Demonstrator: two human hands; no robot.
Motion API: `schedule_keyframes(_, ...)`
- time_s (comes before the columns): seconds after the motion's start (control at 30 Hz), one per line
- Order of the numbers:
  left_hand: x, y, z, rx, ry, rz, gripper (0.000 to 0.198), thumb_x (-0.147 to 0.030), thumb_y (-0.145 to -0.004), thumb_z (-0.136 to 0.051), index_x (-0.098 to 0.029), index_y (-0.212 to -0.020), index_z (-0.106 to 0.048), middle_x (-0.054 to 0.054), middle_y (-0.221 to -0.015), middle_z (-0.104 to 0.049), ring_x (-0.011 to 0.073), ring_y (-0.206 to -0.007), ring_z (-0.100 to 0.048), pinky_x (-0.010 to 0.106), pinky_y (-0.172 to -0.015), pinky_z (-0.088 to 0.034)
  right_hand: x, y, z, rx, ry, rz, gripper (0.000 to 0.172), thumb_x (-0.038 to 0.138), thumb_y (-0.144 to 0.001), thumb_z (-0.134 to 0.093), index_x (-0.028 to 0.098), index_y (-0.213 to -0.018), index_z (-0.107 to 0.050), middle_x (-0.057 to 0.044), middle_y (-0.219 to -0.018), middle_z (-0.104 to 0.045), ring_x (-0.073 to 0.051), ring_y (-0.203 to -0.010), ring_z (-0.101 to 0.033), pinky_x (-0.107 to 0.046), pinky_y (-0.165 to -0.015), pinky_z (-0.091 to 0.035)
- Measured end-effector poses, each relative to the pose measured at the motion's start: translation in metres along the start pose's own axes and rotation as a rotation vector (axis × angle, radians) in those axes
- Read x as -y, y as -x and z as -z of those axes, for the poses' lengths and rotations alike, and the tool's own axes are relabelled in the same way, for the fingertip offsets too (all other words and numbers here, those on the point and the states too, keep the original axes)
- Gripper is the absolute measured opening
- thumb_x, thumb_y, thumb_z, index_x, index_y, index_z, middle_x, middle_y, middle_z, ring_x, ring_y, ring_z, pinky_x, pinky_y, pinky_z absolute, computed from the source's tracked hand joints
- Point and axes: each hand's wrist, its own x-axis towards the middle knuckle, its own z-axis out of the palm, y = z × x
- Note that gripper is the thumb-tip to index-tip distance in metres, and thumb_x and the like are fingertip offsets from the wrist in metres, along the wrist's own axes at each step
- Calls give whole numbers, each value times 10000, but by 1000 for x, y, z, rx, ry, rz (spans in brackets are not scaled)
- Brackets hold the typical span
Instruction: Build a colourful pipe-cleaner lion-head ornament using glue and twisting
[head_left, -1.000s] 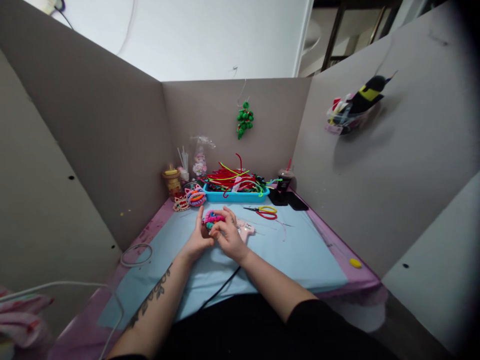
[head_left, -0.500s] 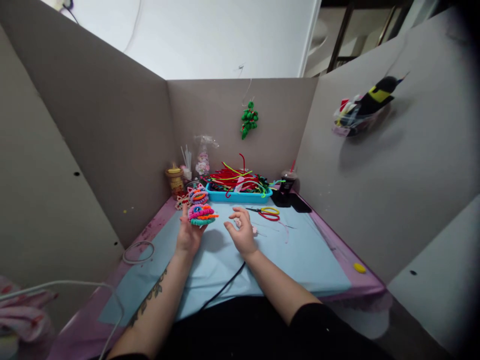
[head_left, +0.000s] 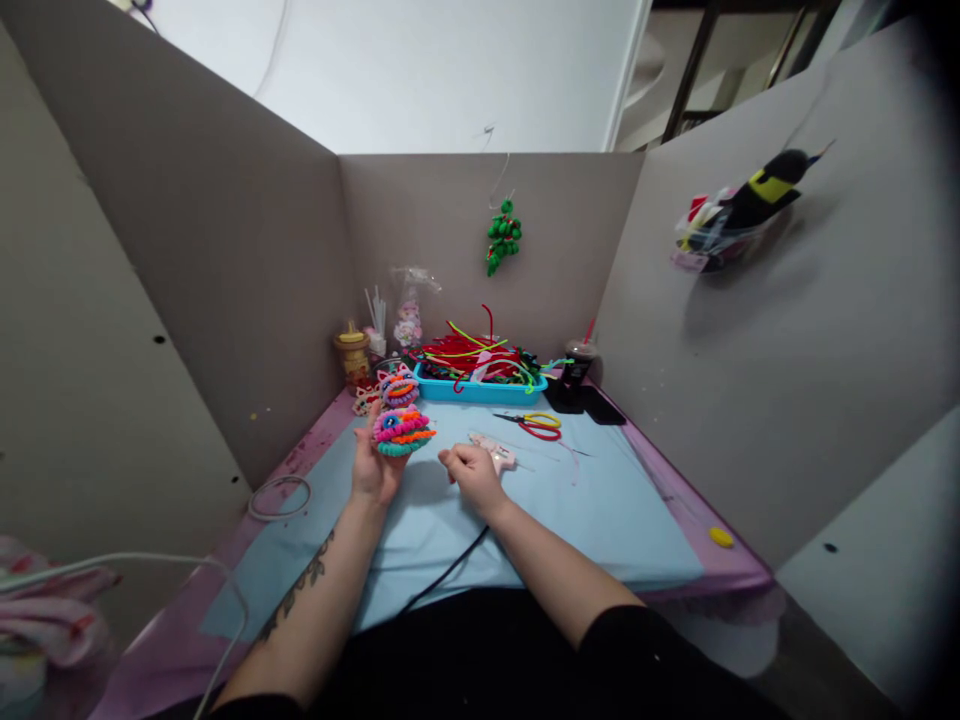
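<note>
One coiled pipe-cleaner ornament (head_left: 403,432), looks fully wound, pinched in left hand (head_left: 373,468) above the blue mat (head_left: 600,520). Right hand (head_left: 471,472) curled loosely, apparently empty, beside pink glue gun (head_left: 496,451). Similar piece (head_left: 396,388) by pipe-cleaner tray (head_left: 480,392).

Bare left hand (head_left: 373,465), bare right hand (head_left: 469,472), and there's a dark leafy vine tattoo (head_left: 298,592) running along the left forearm. Right of the tattoo, a black sleeve (head_left: 626,645) starts above the elbow.

The left hand (head_left: 373,468) holds up a coiled pipe-cleaner figure (head_left: 402,432); the right hand (head_left: 471,472) rests beside a pink glue gun (head_left: 496,453).
</note>
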Motion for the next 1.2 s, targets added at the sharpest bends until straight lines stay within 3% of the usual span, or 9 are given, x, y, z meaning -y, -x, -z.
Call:
schedule_keyframes(0.07, 0, 1, -2, 9, -3, 0, 564, -561, -794, -538, -332, -1304, -462, 66, -1217, -601, 273, -1101, -572, 480, -895, -464, -1, -1, -1, 9, 3, 3, 393, 388, -789, -543, 198, -456, -463, 20, -467, -481, -114, -495, -446, -251, -509, -334)
schedule_keyframes(0.17, -1, 3, -5, 28, -13, 8, 585, -568, -790, -541, -331, -1318, -451, 75, -1224, -595, 282, -1112, -566, 492, -888, -468, -3, -3, -4, -39, -62, -12, 118, 299, -681, -634, 189, -657, -601, 4, -662, -595, -130, -613, -519, -237, -532, -372)
schedule_keyframes(0.27, 0, 4, -9, 38, -30, 16, 602, -577, -781, -547, -350, -1327, -436, 62, -1216, -597, 275, -1133, -551, 489, -896, -467, -4, -5, -7, -2, -224, -119, 291, 258, -575, -700, 192, -851, -640, 3, -755, -620, -118, -609, -518, -216, -503, -384)
schedule_keyframes(0.4, 2, 5, -10, 72, -54, 32, 602, -579, -774, -555, -347, -1319, -449, 48, -1199, -606, 258, -1132, -551, 455, -924, -456, -2, -5, -10, 171, -521, -290, 297, 336, -563, -742, 185, -795, -633, 19, -675, -587, -74, -477, -428, -181, -397, -300)
schedule_keyframes(0.53, 3, 7, -12, 99, -58, 78, 639, -558, -778, -568, -332, -1353, -405, 59, -1236, -580, 260, -1145, -542, 449, -950, -431, 6, -4, -11, 203, -704, -359, 370, 371, -501, -803, 186, -758, -610, 15, -699, -588, -63, -481, -416, -175, -399, -303)
schedule_keyframes(0.8, 1, 8, -8, 127, -72, 189, 614, -422, -835, -561, -316, -1397, -337, 77, -1201, -610, 238, -1049, -607, 408, -894, -468, 5, -4, -11, 186, -856, -406, 402, 404, -522, -818, 191, -750, -564, 31, -590, -525, -87, -507, -467, -175, -404, -318)
schedule_keyframes(0.93, 2, 2, 3, 41, -74, 209, 585, -314, -850, -550, -265, -1396, -349, 74, -1135, -645, 194, -982, -637, 346, -870, -494, 0, -4, -13, 197, -807, -399, 409, 428, -562, -786, 184, -777, -539, 34, -585, -521, -80, -489, -468, -171, -400, -319)
schedule_keyframes(1.1, 2, -6, 14, -58, -10, 210, 519, -270, -878, -513, -251, -1376, -373, 66, -1149, -647, 178, -993, -639, 337, -876, -497, -6, -5, -13, -68, -599, -209, 459, 371, -612, -744, 231, -970, -493, 28, -803, -547, -68, -503, -462, -183, -406, -332)
schedule_keyframes(1.2, 2, -8, 16, -62, 8, 233, 472, -267, -897, -476, -212, -1360, -400, 83, -1122, -660, 191, -982, -648, 352, -865, -508, -8, -5, -11, -179, -399, -44, 347, 355, -687, -691, 224, -953, -510, 14, -819, -544, -92, -605, -502, -208, -516, -404)
